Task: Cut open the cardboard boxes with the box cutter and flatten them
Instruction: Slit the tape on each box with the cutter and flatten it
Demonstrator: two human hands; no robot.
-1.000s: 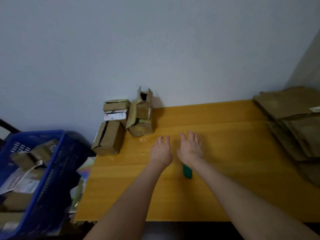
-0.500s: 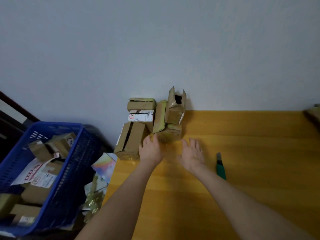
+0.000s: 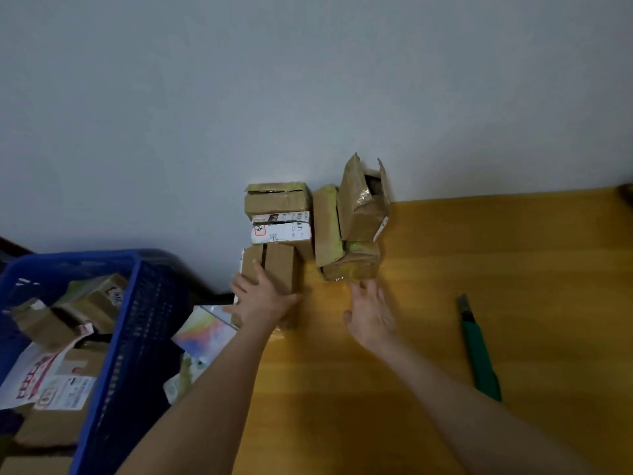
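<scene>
As we reach toward the cartons, our left hand (image 3: 262, 298) lies flat with fingers spread on the long brown cardboard box (image 3: 280, 265). Our right hand (image 3: 371, 317) hangs open, fingers splayed, just short of the squat brown box wrapped in yellowish tape (image 3: 354, 267). Whether its fingertips touch that box we cannot tell. Neither hand holds anything. The green-handled box cutter (image 3: 479, 354) lies on the yellow wooden table (image 3: 513, 252), off to the right of our right hand and apart from it, blade end pointing away from us.

We judge the step in hand to be fetching one box into working space. The long box sits right at the table edge under our left hand, with the blue plastic basket (image 3: 137, 320) lower down on that hand's outer side. A flat push could slide it off, so we should curl the fingers round its sides before lifting.

Beyond both hands, the stack of small taped cardboard boxes (image 3: 279, 214) stands against the pale wall (image 3: 308, 97), and one of them leans with its flaps open. Dragging a lower box would likely topple the rest. Bare tabletop lies nearer us than both hands and out past the right one, so we should set the box down there, short of the blade.
</scene>
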